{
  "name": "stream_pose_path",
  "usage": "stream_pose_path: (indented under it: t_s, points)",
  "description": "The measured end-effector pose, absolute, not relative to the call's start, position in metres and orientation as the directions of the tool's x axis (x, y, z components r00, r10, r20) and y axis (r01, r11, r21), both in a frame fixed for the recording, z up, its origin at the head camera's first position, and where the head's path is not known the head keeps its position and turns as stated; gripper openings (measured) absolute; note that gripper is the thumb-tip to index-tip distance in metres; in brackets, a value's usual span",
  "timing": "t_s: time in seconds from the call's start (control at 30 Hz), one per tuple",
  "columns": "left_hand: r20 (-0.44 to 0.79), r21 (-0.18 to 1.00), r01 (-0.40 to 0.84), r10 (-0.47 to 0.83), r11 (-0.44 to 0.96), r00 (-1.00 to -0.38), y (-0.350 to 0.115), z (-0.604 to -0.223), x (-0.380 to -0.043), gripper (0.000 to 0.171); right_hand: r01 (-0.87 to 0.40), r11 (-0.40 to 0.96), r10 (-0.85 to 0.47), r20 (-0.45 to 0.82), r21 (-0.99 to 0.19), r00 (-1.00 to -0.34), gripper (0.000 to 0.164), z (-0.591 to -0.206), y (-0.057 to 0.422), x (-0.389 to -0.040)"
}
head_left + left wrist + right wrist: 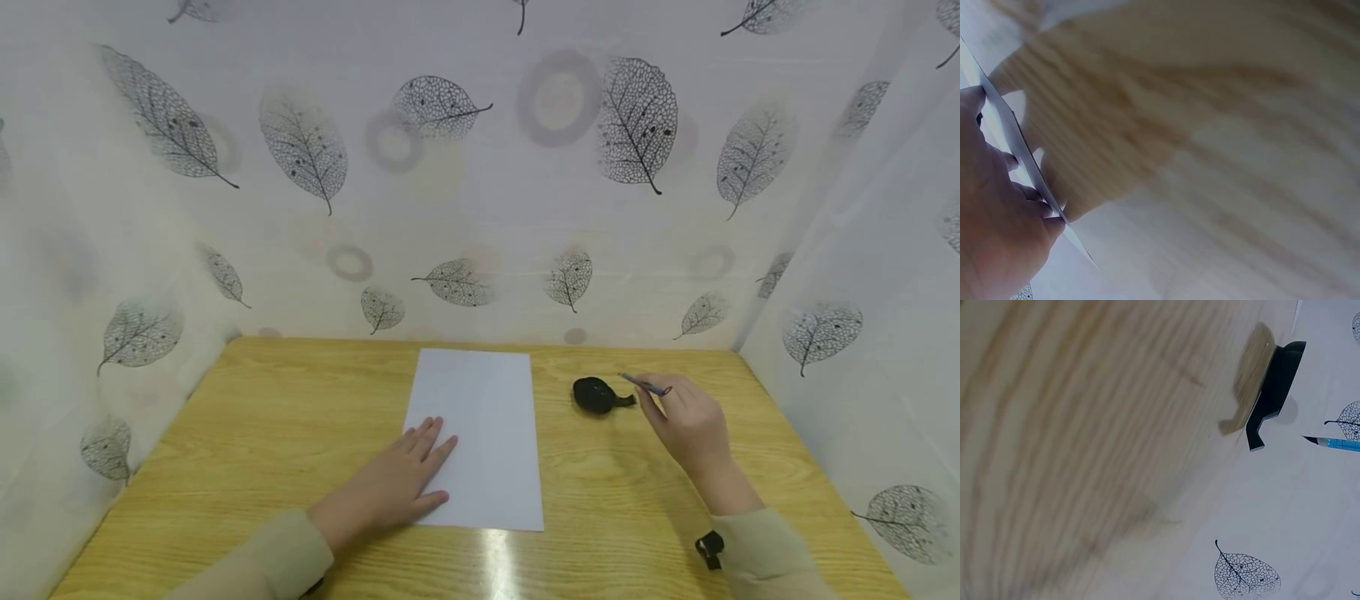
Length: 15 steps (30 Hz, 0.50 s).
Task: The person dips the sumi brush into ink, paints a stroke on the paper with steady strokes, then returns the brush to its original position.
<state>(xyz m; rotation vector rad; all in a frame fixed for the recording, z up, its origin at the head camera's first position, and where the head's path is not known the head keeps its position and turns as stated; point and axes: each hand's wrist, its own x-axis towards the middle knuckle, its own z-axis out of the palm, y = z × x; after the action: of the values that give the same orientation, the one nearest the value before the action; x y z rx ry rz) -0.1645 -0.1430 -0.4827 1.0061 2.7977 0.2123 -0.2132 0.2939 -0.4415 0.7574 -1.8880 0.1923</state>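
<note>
A plain white sheet of paper (487, 433) lies lengthwise on the table. My left hand (393, 483) rests on its left side, fingers spread and pointing up the page; the left wrist view shows that hand (1004, 219) along the paper's edge. To the right of the sheet, my right hand (692, 421) pinches a paintbrush (647, 384) above the table. Its blue handle (1341, 444) and dark pointed tip show in the right wrist view, the palm being out of frame. Just left of the brush tip sits a small black dish (594, 395) with a short handle toward the right hand.
The wooden table (262, 433) has its far edge against a pale curtain (480, 208) printed with dark leaves, which also hangs along both sides. A black strap (709, 550) shows at the right sleeve (765, 546).
</note>
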Motion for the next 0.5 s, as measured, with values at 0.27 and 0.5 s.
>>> stream_pose_path:
  t_s: [0.27,0.5]
  points:
    - [-0.103,0.170,0.635,0.654,0.754,-0.749,-0.136,-0.481,-0.164,0.077,-0.533,0.845,-0.281,0.878,0.036,-0.387,0.047,-0.446,0.289,-0.208]
    - [-0.109,0.156,0.640,0.657,0.752,-0.746,-0.131,-0.477,-0.163,0.077,-0.529,0.831,-0.123,0.873,-0.169,-0.473,0.023,-0.448,0.285,-0.209]
